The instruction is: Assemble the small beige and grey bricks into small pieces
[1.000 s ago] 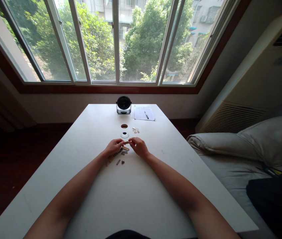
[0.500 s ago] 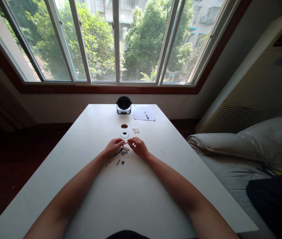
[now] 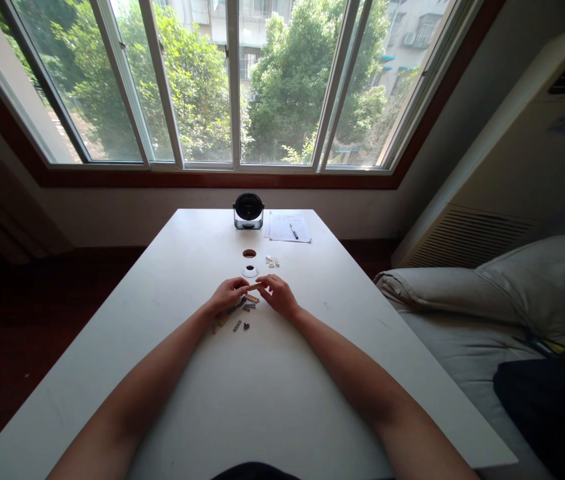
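My left hand (image 3: 227, 295) and my right hand (image 3: 278, 294) meet over the middle of the white table (image 3: 242, 400). Both pinch a small tan building piece (image 3: 254, 287) between their fingertips, just above the tabletop. Under and beside the hands lie several small tan and dark grey pieces (image 3: 242, 313). Two tiny dark bits (image 3: 241, 326) lie a little nearer to me.
A white cap (image 3: 250, 271) lies beside a round cable hole (image 3: 249, 253). Small white pieces (image 3: 272, 261) sit to the right of it. At the far edge stand a black fan (image 3: 248, 210) and a paper with a pen (image 3: 289, 227). A bed with pillow (image 3: 502, 293) lies right.
The fingertips have shifted slightly around the small tan piece; both hands stay in the same spot over the table.
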Demonstrator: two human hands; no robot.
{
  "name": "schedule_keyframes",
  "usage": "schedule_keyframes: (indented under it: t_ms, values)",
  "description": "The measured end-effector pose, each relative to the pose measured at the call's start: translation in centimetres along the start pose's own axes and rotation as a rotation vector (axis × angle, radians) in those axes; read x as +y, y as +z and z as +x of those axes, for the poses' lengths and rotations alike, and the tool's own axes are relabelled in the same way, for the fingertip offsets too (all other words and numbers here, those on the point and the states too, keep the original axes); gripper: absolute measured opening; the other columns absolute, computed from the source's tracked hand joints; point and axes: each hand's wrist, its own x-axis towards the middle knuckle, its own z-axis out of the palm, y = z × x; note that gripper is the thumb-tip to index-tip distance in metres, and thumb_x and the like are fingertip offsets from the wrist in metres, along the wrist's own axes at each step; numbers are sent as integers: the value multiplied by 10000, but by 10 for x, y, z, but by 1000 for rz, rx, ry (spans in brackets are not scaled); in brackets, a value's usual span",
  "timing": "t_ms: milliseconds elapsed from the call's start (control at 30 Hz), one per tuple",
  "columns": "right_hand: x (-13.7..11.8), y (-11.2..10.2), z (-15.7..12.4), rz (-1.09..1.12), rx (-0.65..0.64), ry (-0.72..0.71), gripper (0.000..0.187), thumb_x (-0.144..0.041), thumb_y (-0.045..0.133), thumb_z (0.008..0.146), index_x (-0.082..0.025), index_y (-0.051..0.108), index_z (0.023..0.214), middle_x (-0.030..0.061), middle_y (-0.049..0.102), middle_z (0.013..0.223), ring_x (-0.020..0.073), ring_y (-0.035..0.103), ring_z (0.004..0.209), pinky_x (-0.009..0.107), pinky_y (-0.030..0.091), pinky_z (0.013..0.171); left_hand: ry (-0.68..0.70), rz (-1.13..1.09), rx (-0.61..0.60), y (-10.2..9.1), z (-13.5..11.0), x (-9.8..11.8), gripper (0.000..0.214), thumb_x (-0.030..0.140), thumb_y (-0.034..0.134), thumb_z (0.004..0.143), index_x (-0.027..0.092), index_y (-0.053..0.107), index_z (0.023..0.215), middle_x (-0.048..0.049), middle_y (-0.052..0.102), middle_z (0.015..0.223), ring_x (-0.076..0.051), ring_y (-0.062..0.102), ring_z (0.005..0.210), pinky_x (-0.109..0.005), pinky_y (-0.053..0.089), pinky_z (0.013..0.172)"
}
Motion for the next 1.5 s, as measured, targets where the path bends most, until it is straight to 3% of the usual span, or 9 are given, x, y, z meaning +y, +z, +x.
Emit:
schedule_keyframes:
  t_ms: [200,333,667,867,1000,1133,1367,1500]
  values:
    - [3,1,0,-51,-42,-25,196,-177,596,906,-248,665,1074,48,654,948,184,587,847,321,491,797,-1,-14,-11,0,0,-1,281,439,622,856,169,688,895,-67,663,832,-193,621,777,-329,490,733]
    - [17,-1,2,-104,-44,18,166,-181,606,905,-248,668,1043,43,652,955,196,584,930,325,475,844,-25,-42,18,0,1,-4,276,384,607,861,175,678,1027,-65,649,848,-200,641,798,-344,500,759]
    - [68,-26,1,-374,-62,301,125,-178,628,875,-227,694,969,64,615,982,215,538,993,320,435,883,-41,-32,1,-4,0,-7,263,395,597,864,178,682,987,-75,643,846,-211,657,805,-341,506,745]
    - [77,-40,-1,-542,99,460,215,-166,566,894,-216,696,1057,111,603,1032,255,511,1024,345,411,885,-58,-48,-3,-3,0,-7,274,413,597,867,180,687,979,-68,636,832,-210,667,812,-339,509,751]
    - [74,-37,-1,-534,83,440,208,-185,543,909,-217,705,1035,113,605,1029,262,507,1020,356,400,900,-49,-50,-1,-3,0,-7,263,408,595,871,186,689,975,-60,638,823,-195,664,792,-325,503,733]
    - [73,-29,-1,-561,59,448,254,-250,598,895,-216,690,1129,134,604,1093,287,494,1061,378,386,916,-43,-55,8,-4,0,-5,273,417,595,871,183,688,978,-60,639,823,-198,669,790,-329,503,734]
    - [87,-27,4,-579,27,452,332,-277,573,924,-196,644,1238,142,606,1181,290,503,1113,385,375,966,-41,-59,-1,-5,-1,-2,271,416,594,874,182,693,969,-74,647,835,-214,668,800,-338,497,730]
    - [96,-28,15,-550,-60,422,368,-302,508,967,-193,601,1306,126,593,1278,266,506,1180,363,366,1024,-44,-70,-2,-4,0,-5,285,421,594,875,172,689,975,-82,646,841,-217,663,810,-345,496,746]
